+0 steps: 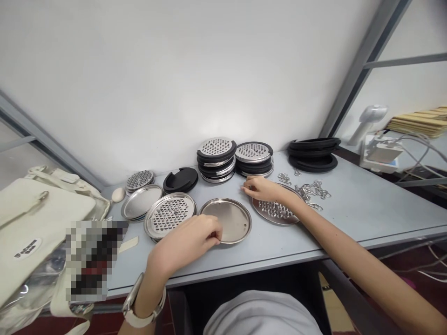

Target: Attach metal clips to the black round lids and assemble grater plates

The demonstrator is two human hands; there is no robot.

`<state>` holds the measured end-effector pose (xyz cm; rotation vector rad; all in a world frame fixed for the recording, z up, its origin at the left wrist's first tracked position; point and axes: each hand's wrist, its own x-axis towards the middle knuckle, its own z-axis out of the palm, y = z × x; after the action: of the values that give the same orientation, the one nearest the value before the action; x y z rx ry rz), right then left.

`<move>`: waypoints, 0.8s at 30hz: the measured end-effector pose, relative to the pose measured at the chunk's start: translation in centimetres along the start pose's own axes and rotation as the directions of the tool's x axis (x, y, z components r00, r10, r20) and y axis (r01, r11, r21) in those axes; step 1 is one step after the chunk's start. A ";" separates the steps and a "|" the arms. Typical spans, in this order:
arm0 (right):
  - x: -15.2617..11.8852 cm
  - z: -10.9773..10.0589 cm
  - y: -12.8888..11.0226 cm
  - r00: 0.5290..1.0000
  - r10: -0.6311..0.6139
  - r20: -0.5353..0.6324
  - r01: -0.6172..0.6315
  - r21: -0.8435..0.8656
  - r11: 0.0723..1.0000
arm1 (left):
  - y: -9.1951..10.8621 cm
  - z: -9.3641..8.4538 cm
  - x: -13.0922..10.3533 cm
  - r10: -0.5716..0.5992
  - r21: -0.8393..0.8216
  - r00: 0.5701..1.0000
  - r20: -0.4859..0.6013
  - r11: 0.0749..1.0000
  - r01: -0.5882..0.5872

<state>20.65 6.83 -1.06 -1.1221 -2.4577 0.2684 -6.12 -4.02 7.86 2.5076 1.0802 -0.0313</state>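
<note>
My left hand [199, 232] reaches over the left front rim of a shallow round metal plate [232, 218]. Its fingers are curled together, and whatever they hold, if anything, is hidden. Just left lies a round perforated grater plate [170, 215] on a stack. My right hand [260, 188] is at the back left edge of another round grater disc [277, 210], thumb and fingers pinched together. What sits in that pinch is too small to make out. Several small metal hooks or clips [309, 190] lie right of the disc, partly behind my right forearm.
Two stacks of black-rimmed graters [216, 160] [254, 158] stand by the wall. Black round rings [313, 156] are piled at back right, and a black round base [180, 180] at left. A cream bag [45, 218] crowds the left; a white device [379, 151] stands far right.
</note>
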 end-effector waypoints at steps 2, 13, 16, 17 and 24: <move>0.0 -0.1 -0.2 1.000 -0.014 0.005 0.014 0.007 1.000 | -0.3 0.6 0.4 -0.034 -0.013 0.998 0.048 0.999 0.034; 0.3 -0.1 -1.8 0.999 -0.038 -0.031 0.040 0.070 0.997 | -0.8 1.5 0.9 -0.103 -0.052 0.991 0.081 0.993 0.107; 0.2 -1.1 -3.8 0.996 0.009 -0.094 0.010 0.201 0.980 | -0.5 0.2 0.1 -0.071 -0.098 0.997 0.025 0.992 0.073; 0.0 -1.3 -5.1 0.992 0.037 -0.120 0.002 0.307 0.952 | -0.8 -0.5 -0.4 -0.070 -0.098 0.997 -0.024 0.993 0.067; -4.4 3.2 -21.2 0.677 -0.664 0.318 0.074 0.868 0.492 | -12.7 -7.5 -4.1 -0.453 0.018 0.789 -0.416 0.863 0.505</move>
<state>7.43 -10.40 2.03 0.0253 -2.4692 1.6661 -18.94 3.82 10.89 2.3262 1.9277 0.2906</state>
